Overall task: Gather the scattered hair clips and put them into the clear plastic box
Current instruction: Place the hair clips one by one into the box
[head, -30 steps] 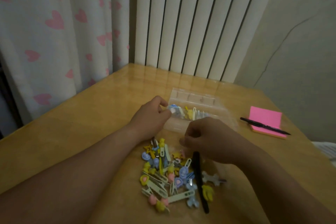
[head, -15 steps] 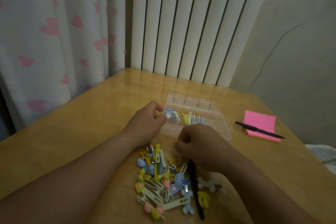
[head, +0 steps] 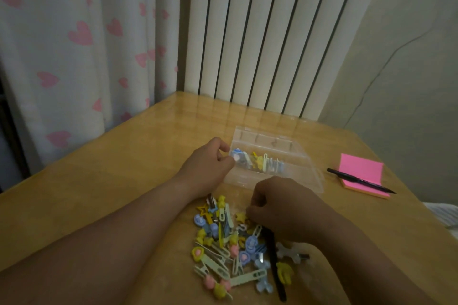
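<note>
While a loose heap of pastel yellow, blue and pale green plastic hair clips (head: 230,247) lies nearest on the glossy wooden table (head: 99,181), a black strap-like strip (head: 273,262) runs along its right side. Curled in a loose fist, the right hand (head: 280,208) rests at the heap's far edge; whether it grips a clip I cannot tell. Beyond, the left hand (head: 210,166) pinches the near-left corner of the clear plastic box (head: 297,156), which already holds several clips. Farther right, a black pen (head: 359,181) lies across a pink sticky-note pad (head: 361,171). Heart-print curtains (head: 74,44) hang behind.
</note>
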A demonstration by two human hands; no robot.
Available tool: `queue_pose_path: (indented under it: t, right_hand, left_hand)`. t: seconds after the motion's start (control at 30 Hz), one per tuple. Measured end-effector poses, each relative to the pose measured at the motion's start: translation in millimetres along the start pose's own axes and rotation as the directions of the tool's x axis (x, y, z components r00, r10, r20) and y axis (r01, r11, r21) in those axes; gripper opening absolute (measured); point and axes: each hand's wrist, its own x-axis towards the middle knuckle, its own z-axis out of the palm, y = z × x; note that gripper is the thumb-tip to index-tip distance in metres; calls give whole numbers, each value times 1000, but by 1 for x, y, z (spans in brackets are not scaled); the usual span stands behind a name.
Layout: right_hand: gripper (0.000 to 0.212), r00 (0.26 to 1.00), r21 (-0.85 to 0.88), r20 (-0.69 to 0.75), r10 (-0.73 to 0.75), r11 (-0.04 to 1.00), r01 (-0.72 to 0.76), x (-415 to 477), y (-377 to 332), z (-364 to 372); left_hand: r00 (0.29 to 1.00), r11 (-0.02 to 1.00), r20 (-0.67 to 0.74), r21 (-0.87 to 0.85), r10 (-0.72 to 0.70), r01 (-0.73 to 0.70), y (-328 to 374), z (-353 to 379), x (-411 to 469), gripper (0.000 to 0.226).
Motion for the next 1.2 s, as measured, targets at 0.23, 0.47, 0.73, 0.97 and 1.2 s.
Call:
queue_pose_path:
  t: [0.23,0.47,0.73,0.97,1.2]
  right_hand:
    - [10,967,164,-234,-105,976,146,-1,0,1]
    - [2,886,442,-445,127,892,94,40,57,-39]
    - [3,923,376,-304,236,920,-111,105,84,-36]
    - [6,931,345,-263,253,926,-154,118,82,-21]
    - [15,872,351,-446,201,936,-36,93,81,-18]
  left_hand:
    - [1000,1000,2,0,3,-3,1,-1,-1,24]
    - [1000,1000,19,-15,9,-9,0,1,-1,23]
    - [1000,1000,19,-11,16,-15,-1,1,0,23]
    - [999,1000,22,-12,22,-22,-3,1,0,25]
    - [1000,1000,9,-12,17,-17,-4,2,1,26]
